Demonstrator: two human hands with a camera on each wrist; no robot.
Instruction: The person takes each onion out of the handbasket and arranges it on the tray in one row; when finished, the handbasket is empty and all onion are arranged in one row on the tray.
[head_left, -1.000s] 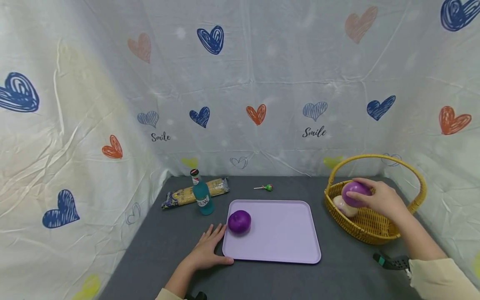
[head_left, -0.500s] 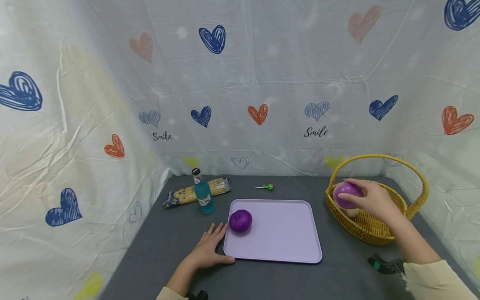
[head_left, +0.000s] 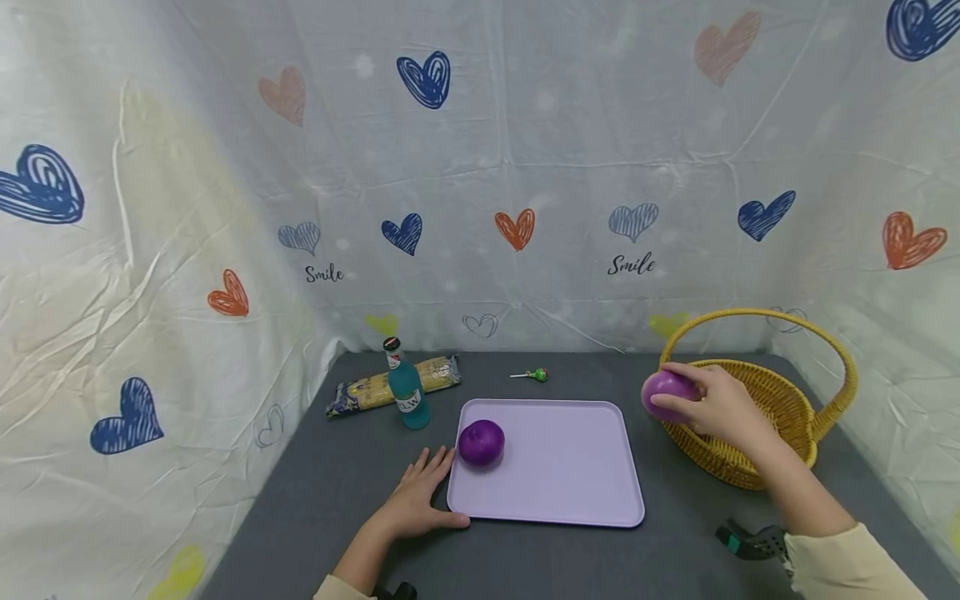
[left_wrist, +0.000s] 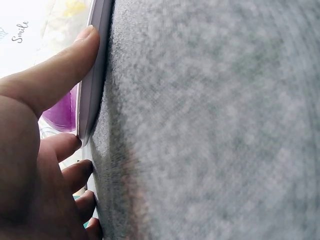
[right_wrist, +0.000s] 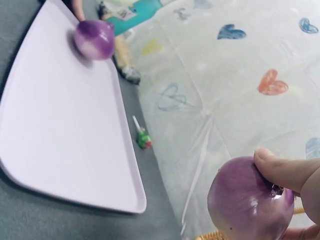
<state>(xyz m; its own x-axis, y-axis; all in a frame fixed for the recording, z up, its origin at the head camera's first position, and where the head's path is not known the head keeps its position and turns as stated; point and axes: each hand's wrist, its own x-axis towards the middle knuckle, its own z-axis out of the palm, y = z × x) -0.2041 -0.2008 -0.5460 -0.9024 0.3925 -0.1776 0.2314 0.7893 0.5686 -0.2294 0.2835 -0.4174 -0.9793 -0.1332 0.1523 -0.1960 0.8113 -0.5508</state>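
Long packet (head_left: 367, 394), printed, possibly dry noodles: lies flat at the far left of the grey table (head_left: 300, 500).

Glass bottle (head_left: 407, 392), blue-green, dark cap, white label: upright, in front of the packet.

Left hand (head_left: 416, 504): fingers extended and spread, grasping nothing; thumb and forefinger lie against the lilac tray at its near left corner.

Lilac tray (head_left: 555, 462), rectangular, low rim: flat on the table. Presumably light and stiff, and apt to slide if pushed; best steadied at the rim.

Tray onion (head_left: 482, 442), purple, glossy: on the tray near its left edge, untouched. Round enough to roll, by judgement; a grip from above, about the widest part, should suit.

Lollipop (head_left: 537, 375), green wrapper, white stick: on the table behind the tray, stick pointing left.

Held onion (head_left: 667, 396), purple, paler than the first: raised at the left rim of the wicker basket; contact with the rim cannot be told. Likely firm, modest in weight, smooth-skinned and inclined to slip. Thumb and fingers opposed across the girth should hold it without hard squeezing.

Right hand (head_left: 723, 408): grasping the held onion between thumb and fingers.

Wicker basket (head_left: 723, 471), yellow-brown, arched handle: far right, upright, its interior partly hidden by the right hand.
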